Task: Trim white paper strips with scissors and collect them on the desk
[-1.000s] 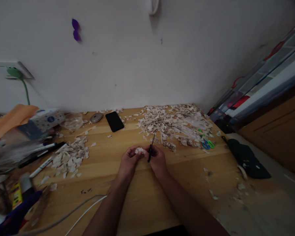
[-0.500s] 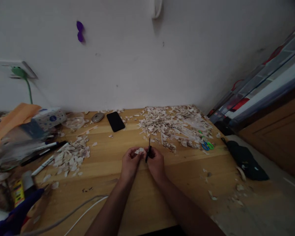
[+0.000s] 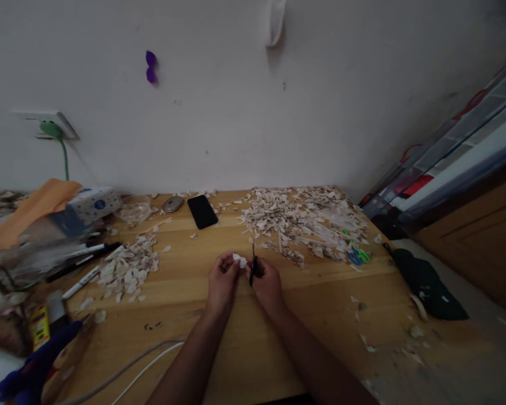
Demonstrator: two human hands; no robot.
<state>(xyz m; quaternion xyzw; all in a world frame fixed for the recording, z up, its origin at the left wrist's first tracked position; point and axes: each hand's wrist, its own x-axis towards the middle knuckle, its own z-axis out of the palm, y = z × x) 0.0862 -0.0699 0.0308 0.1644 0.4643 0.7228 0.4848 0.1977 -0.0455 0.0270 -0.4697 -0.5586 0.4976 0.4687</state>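
1. at the far left of the bench point(image 3: 185, 281) rests a purple glue gun point(image 3: 42, 360), by its shape; a white marker point(image 3: 80, 282) comes next, just beside a small pile of pale flakes point(image 3: 129, 270).
2. the left hand point(image 3: 222, 284) has its grip pinched on a white flake point(image 3: 240, 260), held at the fingertips above the bench.
3. compared with a second ago, the white flake sits more tilted, leaving it in plainer sight beside the blade point(image 3: 253, 249); whether they touch, i cannot tell.
4. the right hand point(image 3: 267, 284) has its grip closed round what look like black-handled scissors point(image 3: 253, 272); the blade now points nearly straight up rather than leaning right.
5. farther right spreads a broad heap of dry scraps point(image 3: 274, 214), with blue-and-green-handled scissors point(image 3: 358, 256) at its near edge.
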